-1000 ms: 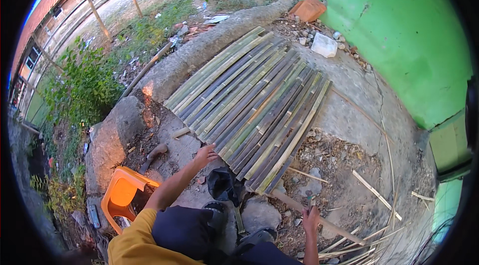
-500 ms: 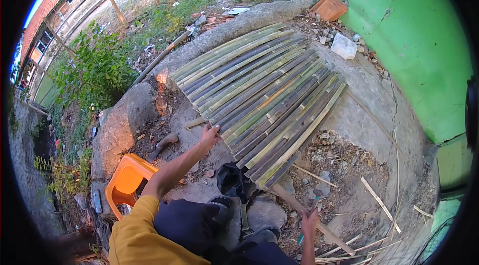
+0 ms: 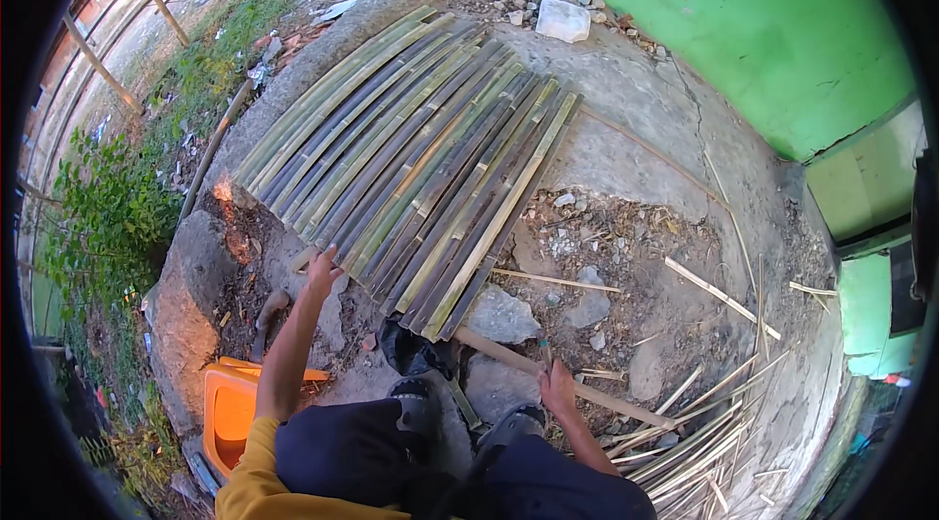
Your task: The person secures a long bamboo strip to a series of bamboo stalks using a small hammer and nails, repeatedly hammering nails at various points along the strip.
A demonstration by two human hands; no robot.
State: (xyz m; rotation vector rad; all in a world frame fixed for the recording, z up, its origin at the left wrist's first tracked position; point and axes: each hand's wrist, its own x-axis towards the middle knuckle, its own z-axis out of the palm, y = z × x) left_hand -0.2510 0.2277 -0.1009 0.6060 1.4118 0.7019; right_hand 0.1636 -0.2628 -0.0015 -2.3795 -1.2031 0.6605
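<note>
A panel of split bamboo slats (image 3: 411,168), green, yellowish and dark, lies in front of me, its slats side by side. My left hand (image 3: 321,271) is at its near left edge, the fingers closed on the slat ends beside a short wooden piece (image 3: 305,258) that sticks out from under them. Past the panel's near right corner, my right hand (image 3: 558,388) is closed around a slim teal-handled tool (image 3: 545,354), mostly hidden by the fingers. That hand is over a round wooden pole (image 3: 616,403), which runs out from the panel's near corner.
An orange plastic chair (image 3: 227,422) lies at the lower left, near a curved dark handle (image 3: 266,319). Thin bamboo strips (image 3: 685,461) are heaped at the lower right. A black bag (image 3: 416,352) lies by my feet. A green wall (image 3: 782,41) borders the right side.
My view has shifted, so the panel now appears further left and more strips show at the lower right. My left hand stays at the panel's edge. My right hand is nearer the panel's corner.
</note>
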